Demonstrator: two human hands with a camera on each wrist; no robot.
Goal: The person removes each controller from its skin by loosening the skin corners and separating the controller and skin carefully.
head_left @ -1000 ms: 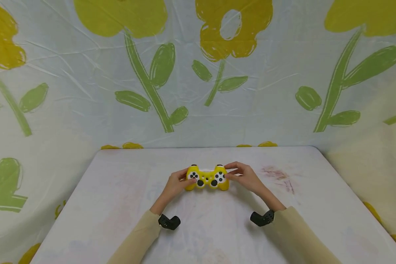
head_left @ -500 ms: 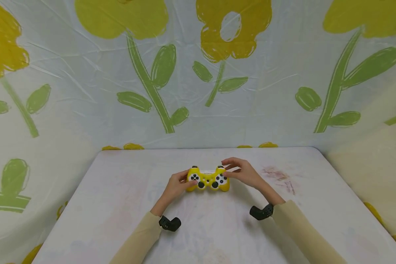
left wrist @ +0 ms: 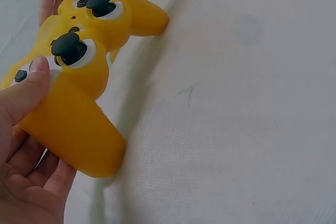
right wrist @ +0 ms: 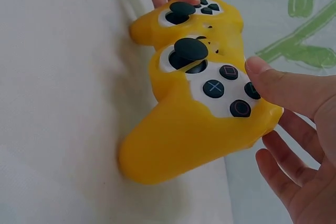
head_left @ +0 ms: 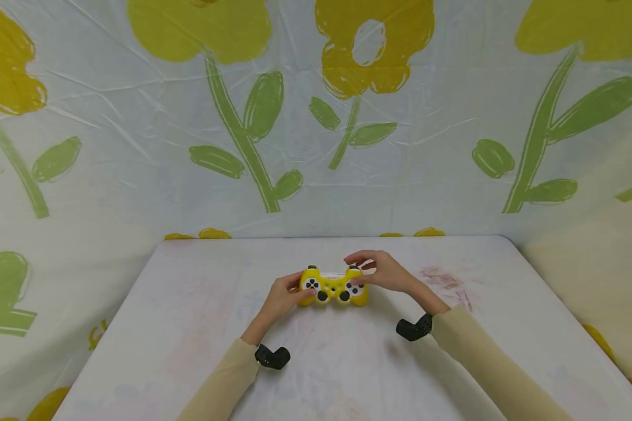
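Note:
A yellow game controller (head_left: 329,283) with white button areas and black sticks is at the middle of the table. My left hand (head_left: 281,295) grips its left end, thumb on the face beside the direction pad and fingers behind. At the other end my right hand (head_left: 392,273) pinches the upper corner, the thumb over the triangle button and the index finger behind the edge. The right wrist view shows the yellow layer as a rubbery cover (right wrist: 173,135), a thin strip of it crossing the right stick's well. Both handle ends point toward me, close to the tabletop.
The table (head_left: 200,351) has a pale cloth with a reddish smudge (head_left: 447,279) on the right. Behind and at both sides hangs a white curtain (head_left: 426,193) printed with yellow flowers. Each wrist wears a black camera (head_left: 414,328).
My right hand has shifted from the controller's right side up and leftward to its upper right corner, its wrist rising. The left hand keeps its grip almost unmoved.

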